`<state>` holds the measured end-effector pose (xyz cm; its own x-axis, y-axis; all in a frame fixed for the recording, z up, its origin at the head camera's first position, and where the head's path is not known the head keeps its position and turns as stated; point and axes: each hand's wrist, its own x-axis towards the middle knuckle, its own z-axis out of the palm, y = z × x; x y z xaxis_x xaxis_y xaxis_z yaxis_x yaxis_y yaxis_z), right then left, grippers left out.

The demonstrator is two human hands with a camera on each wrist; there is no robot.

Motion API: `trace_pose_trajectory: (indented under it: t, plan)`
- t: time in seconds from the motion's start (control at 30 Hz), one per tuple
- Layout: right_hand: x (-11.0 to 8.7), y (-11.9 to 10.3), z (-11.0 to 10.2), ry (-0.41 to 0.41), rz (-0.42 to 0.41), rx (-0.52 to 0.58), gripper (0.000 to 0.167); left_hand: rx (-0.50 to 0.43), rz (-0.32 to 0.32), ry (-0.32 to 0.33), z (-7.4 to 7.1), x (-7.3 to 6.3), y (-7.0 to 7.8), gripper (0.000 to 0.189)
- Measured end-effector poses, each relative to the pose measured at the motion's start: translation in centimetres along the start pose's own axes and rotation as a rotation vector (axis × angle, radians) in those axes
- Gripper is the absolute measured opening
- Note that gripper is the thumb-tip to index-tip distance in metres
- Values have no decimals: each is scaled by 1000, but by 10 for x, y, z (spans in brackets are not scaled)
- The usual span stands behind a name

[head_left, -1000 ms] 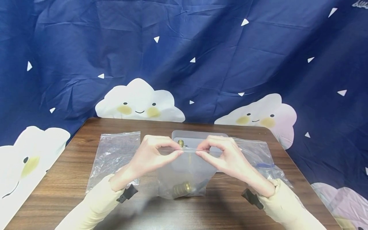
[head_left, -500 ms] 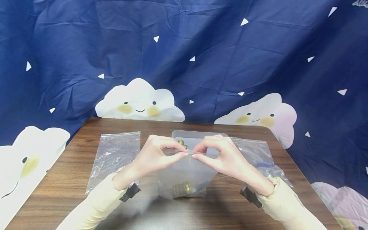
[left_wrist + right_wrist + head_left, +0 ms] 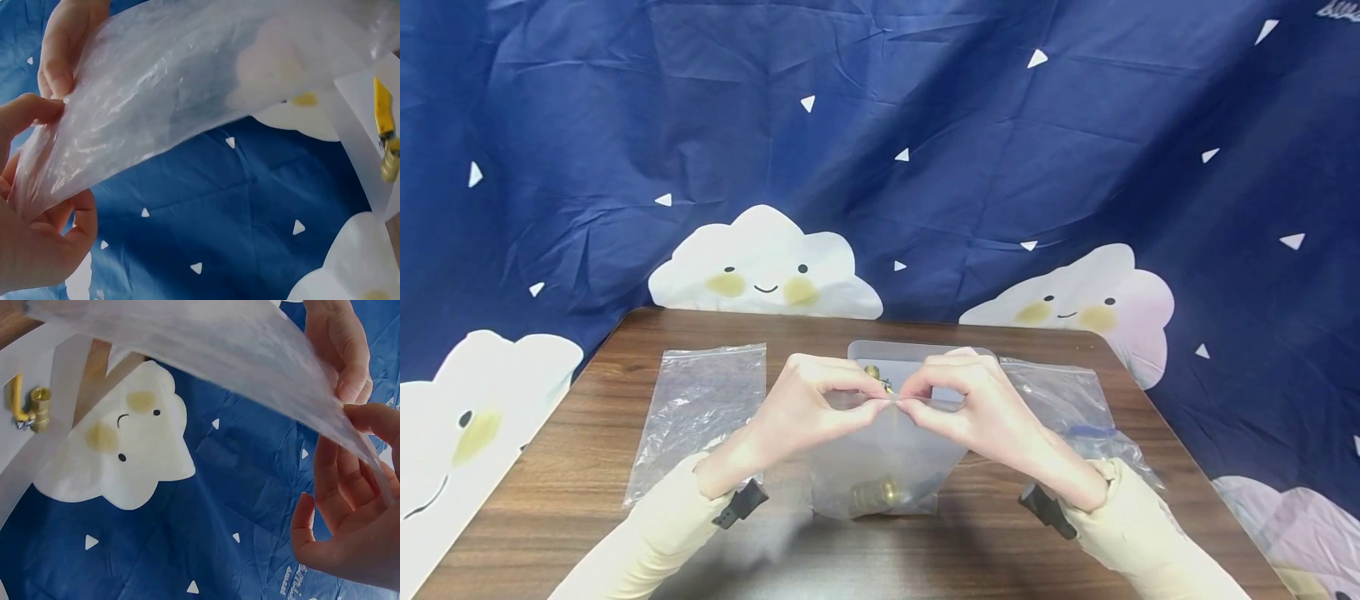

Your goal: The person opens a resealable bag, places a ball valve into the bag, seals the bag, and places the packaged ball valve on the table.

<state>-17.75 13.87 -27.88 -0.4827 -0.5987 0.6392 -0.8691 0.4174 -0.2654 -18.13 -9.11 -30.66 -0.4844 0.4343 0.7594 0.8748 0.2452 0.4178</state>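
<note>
A clear plastic bag (image 3: 891, 454) hangs over the table with a brass fitting (image 3: 874, 495) at its bottom. My left hand (image 3: 808, 408) pinches the bag's top edge between thumb and fingers. Close against it, my right hand (image 3: 981, 408) pinches the same edge, the fingertips of both hands nearly meeting. In the left wrist view the bag's plastic (image 3: 156, 94) stretches away from the fingers. Behind the bag, a brass valve with a yellow lever (image 3: 40, 409) lies in a whitish tray (image 3: 925, 350), partly hidden by the hands in the head view.
A flat clear zip bag (image 3: 700, 408) lies left on the wooden table (image 3: 572, 467). Another zip bag (image 3: 1063, 400), with a blue strip, lies on the right, partly behind my right arm. A blue cloud-patterned cloth (image 3: 880, 125) hangs beyond the table's far edge.
Along the bag's top edge my two hands have drawn together, the left moving slightly right and the right slightly left. Both keep their pinch; the brass fitting stays at the bag's bottom.
</note>
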Motion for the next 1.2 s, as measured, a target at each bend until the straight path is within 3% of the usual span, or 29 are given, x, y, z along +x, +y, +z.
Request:
trace_pose_trajectory:
  t: [0.2, 0.4, 0.57, 0.67, 0.83, 1.03, 1.2]
  plan:
    - [-4, 2, -4, -12, 13, -31, 16, 86, -25, 2, -10, -7, -2, 9]
    - [-8, 6, -12, 2, 12, -33, 21, 114, -58, 30, -21, -14, -5, 6]
    - [-13, 9, -15, 63, 51, -102, 25, 130, -77, 45, -24, -15, -5, 9]
    - [-16, 13, -16, 97, 66, -143, 29, 149, -108, 29, -28, -16, -6, 10]
    - [-23, 19, -22, 71, 72, -159, 24, 162, -159, 1, -36, -20, -9, 9]
    - [-29, 19, -28, 74, 121, -227, 23, 219, -160, 67, -38, -22, -12, 9]
    - [-31, 19, -30, 102, 152, -232, 29, 224, -206, 119, -38, -22, -10, 11]
